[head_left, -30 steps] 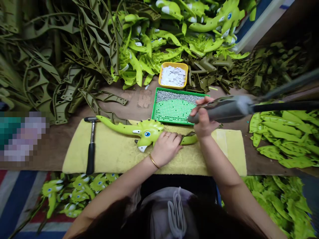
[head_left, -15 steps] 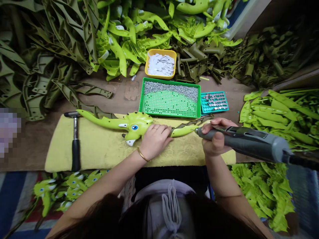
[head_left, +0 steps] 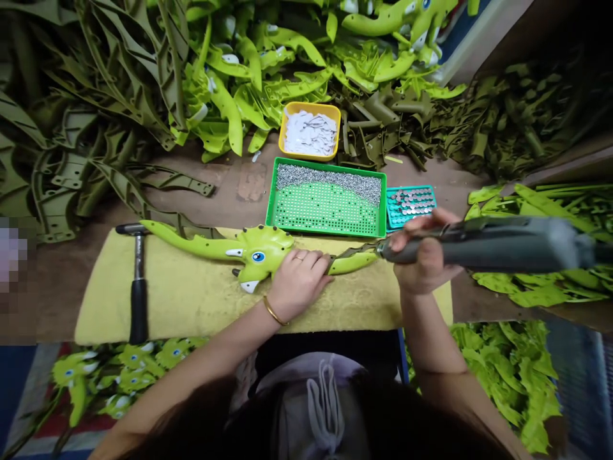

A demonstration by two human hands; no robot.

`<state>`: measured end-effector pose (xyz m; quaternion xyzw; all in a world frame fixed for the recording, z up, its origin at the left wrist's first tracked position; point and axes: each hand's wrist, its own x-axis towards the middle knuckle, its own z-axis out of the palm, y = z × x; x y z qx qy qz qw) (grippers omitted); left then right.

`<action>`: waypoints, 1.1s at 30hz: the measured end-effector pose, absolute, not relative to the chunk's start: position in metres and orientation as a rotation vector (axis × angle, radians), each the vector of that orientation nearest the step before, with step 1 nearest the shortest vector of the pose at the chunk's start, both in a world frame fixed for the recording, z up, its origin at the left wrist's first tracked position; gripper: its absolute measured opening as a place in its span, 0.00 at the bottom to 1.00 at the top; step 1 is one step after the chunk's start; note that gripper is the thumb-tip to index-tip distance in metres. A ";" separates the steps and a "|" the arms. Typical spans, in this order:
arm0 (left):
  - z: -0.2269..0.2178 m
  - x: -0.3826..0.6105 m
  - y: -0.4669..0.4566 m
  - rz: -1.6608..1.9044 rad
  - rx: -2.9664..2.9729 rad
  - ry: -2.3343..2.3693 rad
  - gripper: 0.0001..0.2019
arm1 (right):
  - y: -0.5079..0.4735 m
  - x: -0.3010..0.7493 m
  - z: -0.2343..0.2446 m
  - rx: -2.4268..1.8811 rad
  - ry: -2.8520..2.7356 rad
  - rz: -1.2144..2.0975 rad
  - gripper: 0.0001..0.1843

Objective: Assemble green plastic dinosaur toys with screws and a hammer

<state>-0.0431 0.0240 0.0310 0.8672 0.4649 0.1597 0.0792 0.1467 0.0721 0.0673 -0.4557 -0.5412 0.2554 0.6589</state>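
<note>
The left hand is pressing open on a green toy dinosaur, its fingers covering where the body meets a narrow green piece. Both are lying on a yellow towel. The right hand is gripping a rotary tool, whose tip is hard to make out at the piece.

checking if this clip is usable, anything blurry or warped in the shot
Head view: the rear of the rotary tool in the right hand is smeared, a pixelated patch covers the left edge, the frame edges look bowed by a wide lens, and the top right corner sits in shadow.
</note>
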 end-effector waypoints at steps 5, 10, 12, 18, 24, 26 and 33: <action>0.034 -0.041 0.025 0.428 2.639 1.381 0.11 | 0.108 0.117 0.063 -1.093 -1.133 0.588 0.21; 0.037 -0.050 0.026 0.438 2.638 1.322 0.13 | 0.112 0.111 0.042 -0.958 -1.174 0.646 0.17; 0.036 -0.053 0.027 0.480 2.641 1.311 0.12 | 0.112 0.112 0.038 -0.896 -1.184 0.653 0.14; 0.031 -0.055 0.028 0.524 2.619 1.333 0.12 | 0.113 0.113 0.051 -0.851 -1.207 0.660 0.15; 0.033 -0.053 0.029 0.539 2.578 1.336 0.11 | 0.074 0.118 0.084 -0.698 -1.206 0.646 0.17; 0.034 -0.052 0.030 0.537 2.568 1.341 0.11 | 0.056 0.118 0.083 -0.685 -1.262 0.711 0.18; 0.034 -0.052 0.030 0.525 2.606 1.359 0.12 | 0.037 0.116 0.047 -0.746 -1.391 0.763 0.20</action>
